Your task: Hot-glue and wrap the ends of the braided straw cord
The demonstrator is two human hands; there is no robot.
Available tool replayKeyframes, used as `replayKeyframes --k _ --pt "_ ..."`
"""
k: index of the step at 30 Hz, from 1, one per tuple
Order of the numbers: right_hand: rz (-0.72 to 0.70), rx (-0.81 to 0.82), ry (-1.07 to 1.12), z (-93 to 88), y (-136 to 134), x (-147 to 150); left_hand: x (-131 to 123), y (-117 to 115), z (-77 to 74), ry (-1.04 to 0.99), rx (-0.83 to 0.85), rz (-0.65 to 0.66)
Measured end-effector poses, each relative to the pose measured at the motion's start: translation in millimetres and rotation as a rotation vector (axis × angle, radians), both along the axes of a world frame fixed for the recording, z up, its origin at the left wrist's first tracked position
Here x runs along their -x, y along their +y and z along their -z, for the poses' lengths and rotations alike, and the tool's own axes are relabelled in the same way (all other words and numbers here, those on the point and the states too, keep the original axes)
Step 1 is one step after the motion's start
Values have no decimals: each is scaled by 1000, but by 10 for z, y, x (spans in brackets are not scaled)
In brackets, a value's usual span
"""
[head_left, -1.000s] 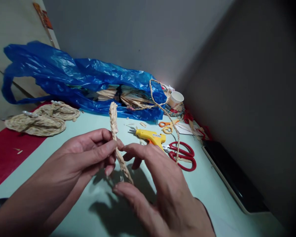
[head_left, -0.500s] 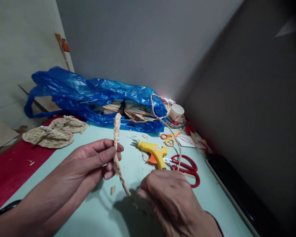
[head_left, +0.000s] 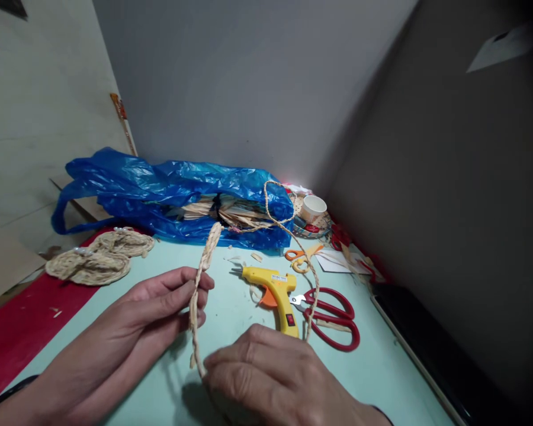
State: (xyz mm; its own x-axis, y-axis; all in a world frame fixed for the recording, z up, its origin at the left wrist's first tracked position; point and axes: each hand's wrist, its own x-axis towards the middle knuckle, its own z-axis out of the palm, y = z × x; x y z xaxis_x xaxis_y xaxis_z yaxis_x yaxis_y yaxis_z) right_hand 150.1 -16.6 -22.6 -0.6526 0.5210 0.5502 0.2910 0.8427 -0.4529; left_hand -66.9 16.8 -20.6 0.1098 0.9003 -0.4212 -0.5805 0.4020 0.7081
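A braided straw cord [head_left: 210,245] rises from my left hand [head_left: 146,325], thumb and fingers closed on its middle. Its upper end is doubled into a thick, narrow strip; a loose frayed tail hangs below. My right hand [head_left: 266,373] is closed at the lower part of the cord, its fingertips against the strand. From behind that hand the cord runs up past the scissors and loops over the blue bag. Just beyond the right hand lies a yellow glue gun [head_left: 270,278] with an orange trigger. Beside it are red-handled scissors [head_left: 337,310].
A blue plastic bag [head_left: 151,177] with dried straw stands along the back. Two coiled straw pieces [head_left: 93,269] lie at left, partly over a red strip [head_left: 31,331]. Orange scissors [head_left: 297,255], a white cup [head_left: 314,207] and a dark flat device [head_left: 408,319] are at right.
My right hand has moved left and up to the cord below my left hand. The cord's top now leans right, and the view has shifted slightly.
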Motion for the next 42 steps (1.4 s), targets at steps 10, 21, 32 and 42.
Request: replayKeyframes --k 10,21,32,42 --pt "117 11 171 -58 -40 -5 -7 -5 -58 43 -109 90" --pt "281 548 -445 -159 -100 40 -103 -6 -152 16 -118 41" --pt "222 -71 -244 -118 -62 -86 -139 -23 -90 -37 -32 151" --pt "319 -83 -118 -151 2 -112 -121 -83 -40 103 -27 415"
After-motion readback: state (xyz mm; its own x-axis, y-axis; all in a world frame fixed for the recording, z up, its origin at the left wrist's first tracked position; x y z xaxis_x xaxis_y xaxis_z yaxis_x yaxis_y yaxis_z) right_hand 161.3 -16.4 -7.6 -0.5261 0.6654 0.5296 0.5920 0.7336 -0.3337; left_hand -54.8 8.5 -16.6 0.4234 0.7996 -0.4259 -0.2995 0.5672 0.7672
